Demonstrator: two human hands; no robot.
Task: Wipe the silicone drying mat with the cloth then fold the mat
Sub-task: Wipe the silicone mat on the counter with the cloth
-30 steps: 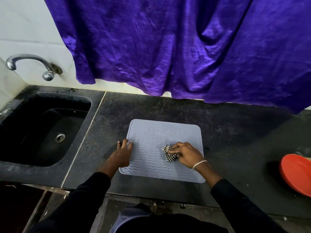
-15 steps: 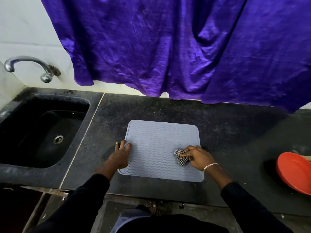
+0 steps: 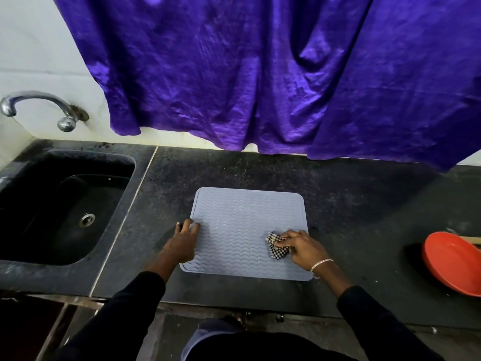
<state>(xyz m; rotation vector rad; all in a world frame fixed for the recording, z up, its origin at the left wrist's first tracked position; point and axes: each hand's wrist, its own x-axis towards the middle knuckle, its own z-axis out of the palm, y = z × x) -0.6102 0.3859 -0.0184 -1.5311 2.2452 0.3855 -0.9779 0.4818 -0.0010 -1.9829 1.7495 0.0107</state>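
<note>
Head view: left hand [image 3: 183,241] pressed flat on mat's [image 3: 242,222] left edge; right hand [image 3: 302,247] clenched around checked cloth [image 3: 276,246] at mat's near right. Mat flat on dark desk [image 3: 351,204]. Sink [image 3: 59,204] left, purple curtain [image 3: 260,74] behind.

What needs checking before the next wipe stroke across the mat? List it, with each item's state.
1. Mat lies flat on the counter: ok, no corner lifted.
2. Left hand pins the mat's left edge: ok, fingers rest on it.
3. Right hand holds the cloth: ok, bunched under the fingers and pressed on the mat.
4. Far half of the mat free for the stroke: ok, nothing lies on it.
5. Red bowl out of the way: ok, well right of the mat.
6. Mat surface clean: cannot tell.
</note>
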